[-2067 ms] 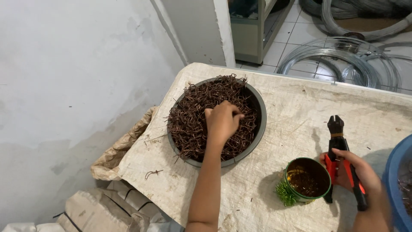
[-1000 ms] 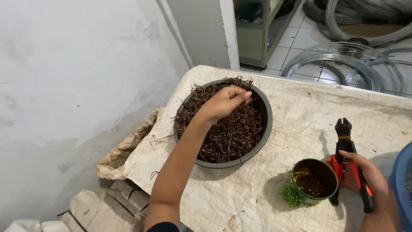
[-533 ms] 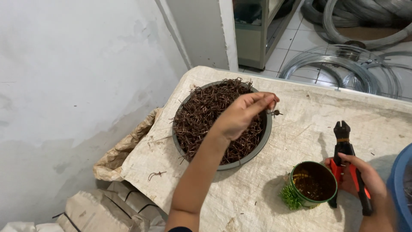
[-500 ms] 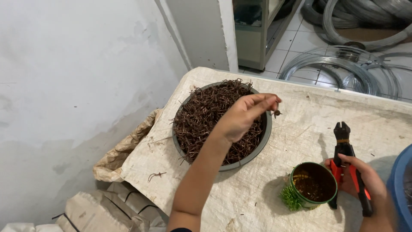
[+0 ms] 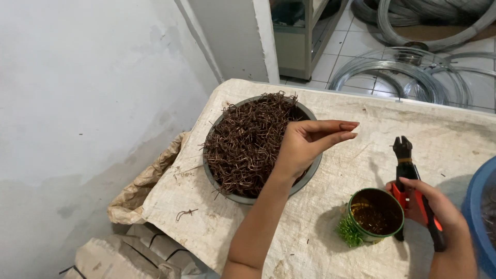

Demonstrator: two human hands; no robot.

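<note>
A grey round bowl (image 5: 217,173) heaped with rusty brown bent wire pieces (image 5: 248,144) sits on the sack-covered table (image 5: 310,237). My left hand (image 5: 305,147) hovers over the bowl's right rim, thumb and fingers pinched together and pointing right; the small wire piece they took is hidden between them. My right hand (image 5: 439,217) grips the red handles of a black-jawed cutter (image 5: 405,165), which lies on the table with its jaws pointing away. A green-rimmed tin (image 5: 376,214) with brown bits inside stands between my two hands.
Green fringe sticks out at the tin's lower left. A blue tub's edge (image 5: 478,206) is at the far right. Coils of grey wire (image 5: 408,77) lie on the tiled floor beyond the table. Sacks (image 5: 129,253) are piled below the table's left edge, beside a white wall.
My left hand lifted out of the wire heap with a small piece pinched in its fingers and moved right, past the bowl's rim. The right hand stayed on the cutter.
</note>
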